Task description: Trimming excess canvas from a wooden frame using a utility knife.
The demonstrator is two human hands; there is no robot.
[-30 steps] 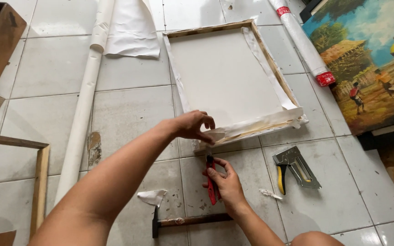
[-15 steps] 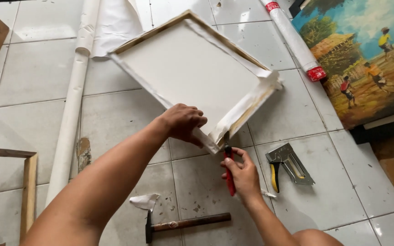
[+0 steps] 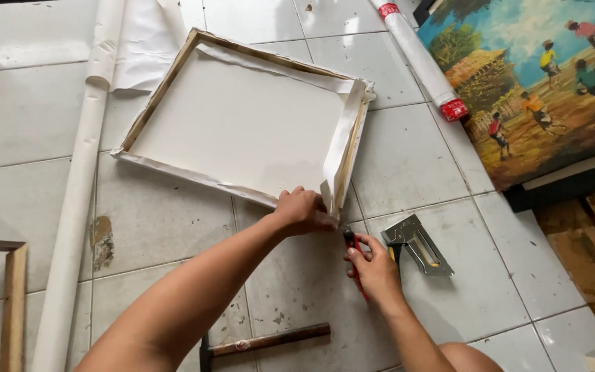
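A stretched canvas frame (image 3: pixel 242 124) lies face down on the tiled floor (image 3: pixel 414 158), its long axis running from upper left to lower right across the view, so that 1 corner points toward the person at the bottom centre. White canvas is folded over the wooden bars, loose and rumpled along the right-hand bar.

The left hand (image 3: pixel 301 210) is clamped on that near corner, fingers curled over the folded canvas and pressing it against the wood. The right hand (image 3: pixel 373 269) is closed around red-handled pliers (image 3: pixel 352 258), which stand nearly upright in the view with the dark nose pointing up toward the same corner, just beside the left hand (whether the nose actually bites the cloth I cannot tell).

A metal staple gun (image 3: pixel 418 244) rests on the floor just to the right of the right hand. A hammer (image 3: pixel 263 342) with a wooden handle lies below the left forearm, roughly crosswise. A long white roll (image 3: pixel 77 207) stretches along the left, and a second roll with red tape (image 3: pixel 425 65) lies at upper right beside a colourful painting (image 3: pixel 545 89). Part of a bare wooden frame (image 3: pixel 12 296) shows at the lower left.
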